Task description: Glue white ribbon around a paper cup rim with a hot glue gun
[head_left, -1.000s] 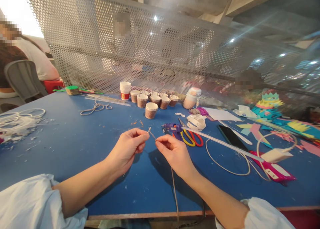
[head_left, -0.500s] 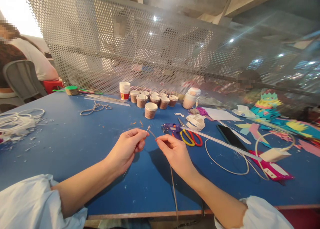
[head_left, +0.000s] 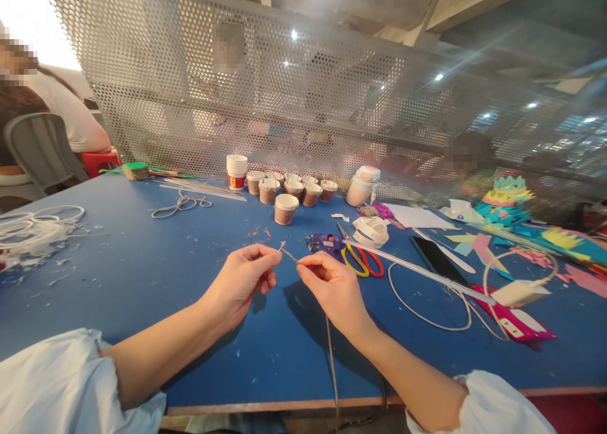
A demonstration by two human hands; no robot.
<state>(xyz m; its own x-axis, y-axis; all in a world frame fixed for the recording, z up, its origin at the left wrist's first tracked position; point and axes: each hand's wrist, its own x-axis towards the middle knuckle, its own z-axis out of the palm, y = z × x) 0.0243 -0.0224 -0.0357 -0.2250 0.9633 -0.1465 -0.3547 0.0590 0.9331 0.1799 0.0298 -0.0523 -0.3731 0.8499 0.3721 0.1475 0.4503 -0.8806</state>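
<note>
My left hand [head_left: 244, 282] is closed, thumb and forefinger pinching the tip of a thin greyish cord [head_left: 290, 256]. A short stretch of the cord runs across to my right hand [head_left: 332, 288], whose thumb and fingertips pinch it too. From beneath the right hand its tail hangs past the table's front edge. Just beyond both hands stands a small brown-wrapped paper cup [head_left: 286, 210] with a pale rim. To the right lie a purple glue gun [head_left: 327, 241] and scissors [head_left: 363, 261] with yellow and red handles.
Several wrapped cups [head_left: 269, 191] and a cup stack [head_left: 236, 171] stand near the perforated screen [head_left: 190, 92]. A white cord coil [head_left: 33, 228] lies left. Rightward are a tape roll [head_left: 371, 231], phone [head_left: 439, 260], white cable [head_left: 429, 323] and paper scraps [head_left: 486, 247].
Both hands stay nearly in place, still pinching the cord. My left fingers have loosened slightly, and the thin strand that showed below the left hand is out of sight.
</note>
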